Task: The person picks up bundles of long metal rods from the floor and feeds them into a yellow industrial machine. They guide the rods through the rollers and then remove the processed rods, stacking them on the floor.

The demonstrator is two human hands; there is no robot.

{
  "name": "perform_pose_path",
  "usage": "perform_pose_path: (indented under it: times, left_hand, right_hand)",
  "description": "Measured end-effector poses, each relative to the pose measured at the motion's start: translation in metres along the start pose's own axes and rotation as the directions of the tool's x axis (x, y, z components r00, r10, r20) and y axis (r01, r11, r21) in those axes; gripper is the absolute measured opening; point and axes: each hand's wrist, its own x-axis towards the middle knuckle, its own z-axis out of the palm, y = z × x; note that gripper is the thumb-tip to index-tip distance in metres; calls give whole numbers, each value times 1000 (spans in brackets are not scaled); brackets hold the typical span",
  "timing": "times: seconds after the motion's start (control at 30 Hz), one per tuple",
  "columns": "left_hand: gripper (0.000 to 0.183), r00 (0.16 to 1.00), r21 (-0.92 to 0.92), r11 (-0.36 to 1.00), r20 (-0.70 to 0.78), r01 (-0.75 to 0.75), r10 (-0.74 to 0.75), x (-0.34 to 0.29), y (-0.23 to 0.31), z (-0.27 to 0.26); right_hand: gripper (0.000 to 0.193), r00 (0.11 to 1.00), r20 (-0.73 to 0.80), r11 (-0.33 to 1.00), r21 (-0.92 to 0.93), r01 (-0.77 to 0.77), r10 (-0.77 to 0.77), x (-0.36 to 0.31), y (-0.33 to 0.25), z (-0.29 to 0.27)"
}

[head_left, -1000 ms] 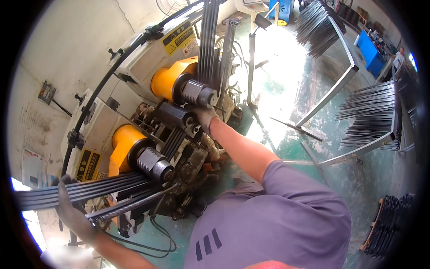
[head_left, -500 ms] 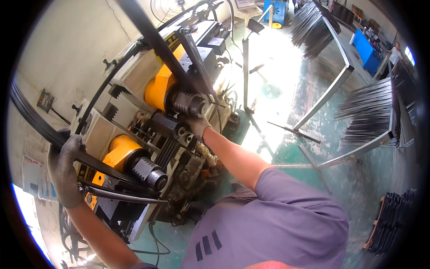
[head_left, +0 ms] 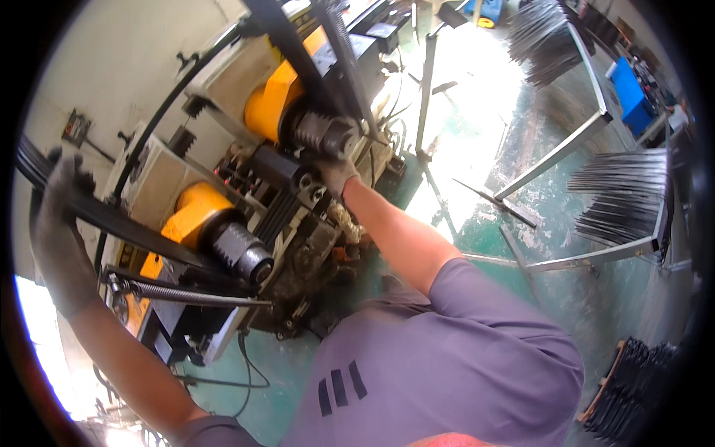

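Note:
My left hand (head_left: 63,238), in a grey glove, is at the far left. Its fingers curl over a bundle of long black strips (head_left: 141,231), which slopes down to the near grooved black roller (head_left: 242,253) of a machine. My right hand (head_left: 339,177), also gloved, reaches under the far grooved roller (head_left: 326,134). Its fingers are hidden behind the roller and the dark hexagonal block (head_left: 279,167) beside it. Yellow housings (head_left: 197,212) carry both rollers. A coil spring (head_left: 190,293) on a rod runs below the strips.
Metal racks (head_left: 558,153) hung with many thin dark rods stand on the green floor at the right. A stack of black parts (head_left: 625,387) lies at the lower right. Beyond are a blue cabinet (head_left: 633,93) and another person (head_left: 678,118). Hoses cross the floor beside the machine.
My left hand has moved outward and up along the strips, toward the far left. My right hand stays by the far roller. The whole view has shifted slightly.

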Motion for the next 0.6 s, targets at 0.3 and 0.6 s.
perform_pose_path:
  times: [0.3, 0.6]
  left_hand:
    - [33, 962, 316, 909, 55, -272, 269, 8, -26, 16]
    - [32, 865, 430, 766, 81, -479, 495, 17, -49, -1]
  right_hand:
    - [29, 900, 103, 457, 833, -311, 424, 6, 16, 4]
    - [42, 919, 159, 511, 791, -337, 360, 11, 14, 5]
